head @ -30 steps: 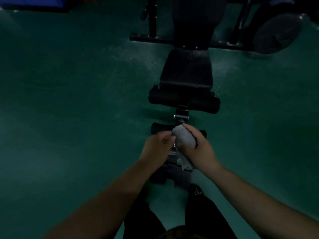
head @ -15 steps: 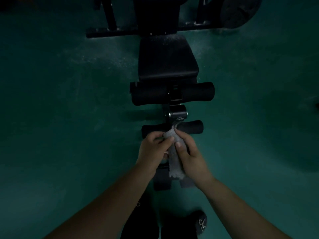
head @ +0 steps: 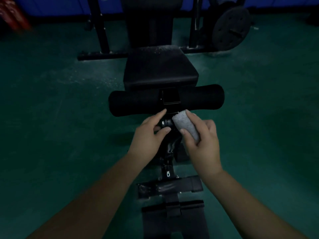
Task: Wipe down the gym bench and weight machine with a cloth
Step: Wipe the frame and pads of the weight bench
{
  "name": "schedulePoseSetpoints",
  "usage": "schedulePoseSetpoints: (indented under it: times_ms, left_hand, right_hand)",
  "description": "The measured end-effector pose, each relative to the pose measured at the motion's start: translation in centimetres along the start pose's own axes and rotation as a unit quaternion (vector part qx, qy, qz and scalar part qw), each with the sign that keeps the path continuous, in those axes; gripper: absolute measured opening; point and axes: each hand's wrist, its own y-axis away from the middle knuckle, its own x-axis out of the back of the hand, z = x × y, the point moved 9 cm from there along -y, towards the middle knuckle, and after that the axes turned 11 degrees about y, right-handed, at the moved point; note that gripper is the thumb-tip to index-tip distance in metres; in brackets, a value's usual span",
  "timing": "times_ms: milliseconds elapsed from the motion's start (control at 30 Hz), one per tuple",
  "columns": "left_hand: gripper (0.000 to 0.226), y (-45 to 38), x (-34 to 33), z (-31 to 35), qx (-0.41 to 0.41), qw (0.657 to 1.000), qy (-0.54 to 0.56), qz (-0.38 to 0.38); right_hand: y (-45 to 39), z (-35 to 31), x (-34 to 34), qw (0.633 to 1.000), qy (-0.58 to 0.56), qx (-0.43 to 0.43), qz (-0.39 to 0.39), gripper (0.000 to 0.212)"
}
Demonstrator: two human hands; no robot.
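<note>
A black gym bench stretches away from me, with its dusty seat pad [head: 159,69] in the middle and a thick foam roller [head: 136,103] across its near end. My right hand [head: 201,142] grips a rolled grey cloth [head: 185,125] just below the roller, against the black metal post [head: 166,125]. My left hand [head: 149,135] pinches that post from the left, thumb and forefinger around it. The lower roller is hidden behind my hands. The weight machine frame [head: 100,26] stands behind the bench.
A black weight plate [head: 231,28] leans at the back right. Green floor [head: 51,118] lies on both sides of the bench. Black foot bars [head: 170,186] of the bench sit between my forearms. Something red [head: 12,16] is at the top left.
Both hands have moved up the post from the lower roller toward the thick roller. The cloth, hanging loose before, is now rolled in my right hand. My left hand has let go of it.
</note>
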Motion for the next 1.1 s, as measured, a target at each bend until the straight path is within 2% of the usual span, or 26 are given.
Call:
schedulePoseSetpoints:
  times_ms: [200,300,400,467,600,667,833,933,1033,1100]
  left_hand:
    - [0.053,0.0,-1.0,-2.3,-0.128,0.989,0.060,0.044]
    - [0.052,-0.4,-1.1,-3.4,-0.158,0.983,0.084,0.041]
    - [0.050,-0.5,-1.3,-4.7,-0.172,0.977,0.121,0.031]
    - [0.051,-0.5,-1.3,-5.1,-0.188,0.974,0.119,0.036]
    - [0.051,-1.1,-0.5,-4.5,-0.237,0.964,0.097,0.076]
    - [0.048,-1.2,-0.3,-4.3,-0.249,0.959,0.102,0.084]
    - [0.058,-1.1,-0.9,-4.6,-0.292,0.951,0.093,0.040]
    - [0.068,-1.1,-2.3,-6.6,-0.280,0.958,0.061,-0.007]
    - [0.064,-1.3,-3.4,-9.5,-0.249,0.967,0.053,-0.023]
    - [0.061,-1.4,-3.7,-11.1,-0.232,0.971,0.050,-0.033]
  right_hand:
    - [3.1,2.9,-2.2,0.983,0.059,0.130,0.112,0.054]
    - [3.9,3.3,-3.1,0.976,0.056,0.164,0.131,0.047]
    - [4.0,2.8,-2.4,0.964,0.012,0.182,0.191,0.044]
    - [3.7,2.9,-2.5,0.958,0.025,0.181,0.221,0.045]
    - [5.6,6.2,-6.4,0.962,0.102,0.185,0.172,0.048]
    - [6.5,8.1,-7.8,0.965,0.103,0.181,0.157,0.045]
    - [4.9,5.8,-6.4,0.944,0.044,0.233,0.228,0.041]
    - [5.1,7.3,-8.1,0.951,0.043,0.222,0.212,0.042]
    - [6.6,11.5,-11.4,0.973,0.051,0.172,0.146,0.045]
    - [7.1,12.2,-11.9,0.979,0.032,0.155,0.130,0.051]
